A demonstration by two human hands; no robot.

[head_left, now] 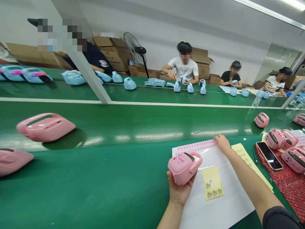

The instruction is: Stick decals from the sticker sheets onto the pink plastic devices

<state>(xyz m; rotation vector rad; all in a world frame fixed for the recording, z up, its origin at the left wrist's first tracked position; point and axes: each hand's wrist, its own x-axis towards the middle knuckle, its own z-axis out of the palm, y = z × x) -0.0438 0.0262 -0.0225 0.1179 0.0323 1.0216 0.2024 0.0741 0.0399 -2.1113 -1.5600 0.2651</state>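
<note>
One small pink case [184, 166], likely light, stiff and glossy enough to slip, sits clamped from below in the left hand [179, 190] above the desk [114, 181], best held round its body, while the right hand [222, 143] touches a strip of pink pieces [195, 147], pinching or not I cannot tell.

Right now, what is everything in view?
Pink plastic handled casing: one, pink, held at centre
Other pink casings: about seven, pink, two left, five right
White paper sheet: one, white, belt's near edge
Strip of small pink parts: one, pink, sheet's top edge
Yellow label sheets: two, yellow, by white sheet
Black phone: one, black, right
Red bubble wrap: one, red, far right
Blue casings: many, blue, far side
Green conveyor belt: one, green, underneath
Co-workers: four, seated opposite
Left grip: one, bare, holding the casing
Right grip: one, bare, touching the strip's end
</note>
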